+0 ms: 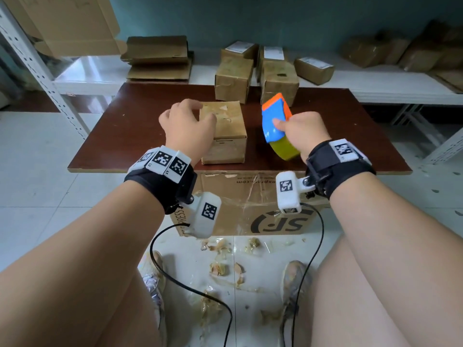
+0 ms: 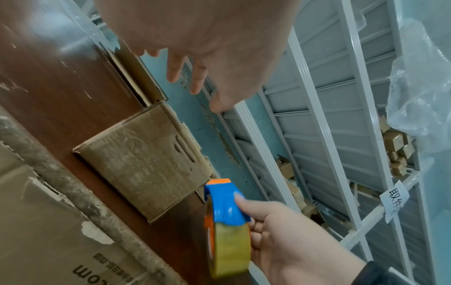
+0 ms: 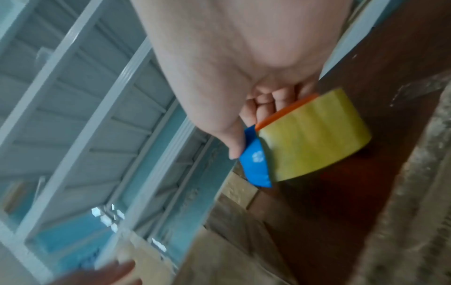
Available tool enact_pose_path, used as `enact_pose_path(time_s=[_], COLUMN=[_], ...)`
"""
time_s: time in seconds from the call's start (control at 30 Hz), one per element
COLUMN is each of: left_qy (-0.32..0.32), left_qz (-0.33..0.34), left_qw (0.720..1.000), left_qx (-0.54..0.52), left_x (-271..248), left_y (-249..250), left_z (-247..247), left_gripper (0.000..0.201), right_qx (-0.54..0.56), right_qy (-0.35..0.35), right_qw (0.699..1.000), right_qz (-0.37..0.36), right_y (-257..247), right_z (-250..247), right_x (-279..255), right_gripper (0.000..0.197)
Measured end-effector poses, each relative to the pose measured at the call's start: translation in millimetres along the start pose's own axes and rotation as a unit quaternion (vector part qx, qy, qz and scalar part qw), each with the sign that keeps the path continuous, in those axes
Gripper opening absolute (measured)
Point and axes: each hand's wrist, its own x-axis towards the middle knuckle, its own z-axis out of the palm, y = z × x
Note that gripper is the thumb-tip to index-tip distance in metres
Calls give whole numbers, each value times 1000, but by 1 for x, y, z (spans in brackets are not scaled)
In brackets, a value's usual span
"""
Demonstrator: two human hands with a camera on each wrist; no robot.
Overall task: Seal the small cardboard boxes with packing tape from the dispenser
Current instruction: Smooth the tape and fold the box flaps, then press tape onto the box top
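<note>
box on table (near edge) | dispenser right | two boxes behind

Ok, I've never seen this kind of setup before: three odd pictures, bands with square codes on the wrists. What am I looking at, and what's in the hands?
There is no machine here: a person works with bare hands, wearing a camera on the head and one on each wrist. The big picture is the head view, looking down at a brown table. The other two look along each hand from the wrist bands.

The right hand grips a blue and orange tape dispenser with a yellowish tape roll, held in the air. The left hand is over the left top edge of a small cardboard box on the table, fingers loosely spread, holding nothing. Whether it touches the box is unclear. More small boxes stand behind.
</note>
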Motion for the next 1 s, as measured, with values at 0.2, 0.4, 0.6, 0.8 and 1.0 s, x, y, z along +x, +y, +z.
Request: enact_pose_path(time_s=[0.2,0.4,0.6,0.8,1.0], left_qy=[145,17,5,-20,-64], left_qz=[155,-34,-27,20,-91], left_qw=[948,947,961,970,914], left_qx=[-235,-320,-277,-243,-391], left_x=[-2,-4,-5,-11,-1], left_y=[20,32,26,13,22], left_z=[1,16,14,12,-4], left_gripper=[21,51,51,56,71], right_qx=[460,552,526,452,270], right_qy=[-203,-320,-326,-283,-192], right_qw=[864,769,779,844,943], right_qz=[-18,31,103,68,-42], right_y=[-45,-62,-66,-68,-59], right_z=[-23,-7,9,20,21], right_x=[-33,-73,-77,-78,-73], right_gripper=[29,36,66,45,51])
